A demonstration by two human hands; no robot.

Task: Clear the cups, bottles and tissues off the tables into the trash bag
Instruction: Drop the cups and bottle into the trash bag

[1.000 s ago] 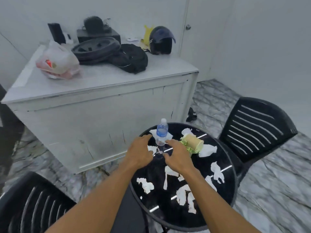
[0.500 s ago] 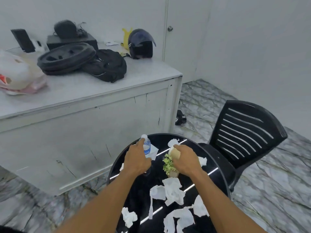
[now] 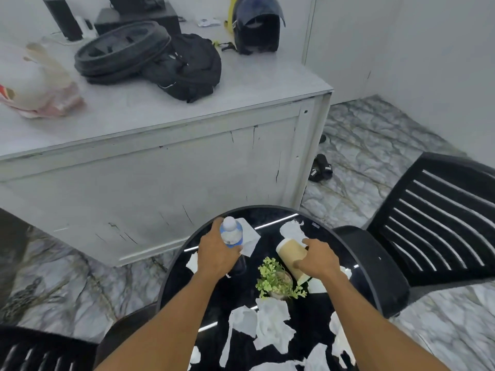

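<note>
While your left hand (image 3: 217, 255) is gripping the water bottle (image 3: 231, 234) at lower centre, it is standing roughly upright, cap toward you, its blue label too blurred to read. Your right hand (image 3: 318, 261) is clutching the tan paper cup (image 3: 290, 254), slanting its wide end up-left over the round black table (image 3: 241, 293) among tissues (image 3: 270, 328).

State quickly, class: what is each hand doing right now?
Left hand: closed, fingers curled round the water bottle.
Right hand: closed, fingers and thumb gripping the tilted paper cup.
</note>
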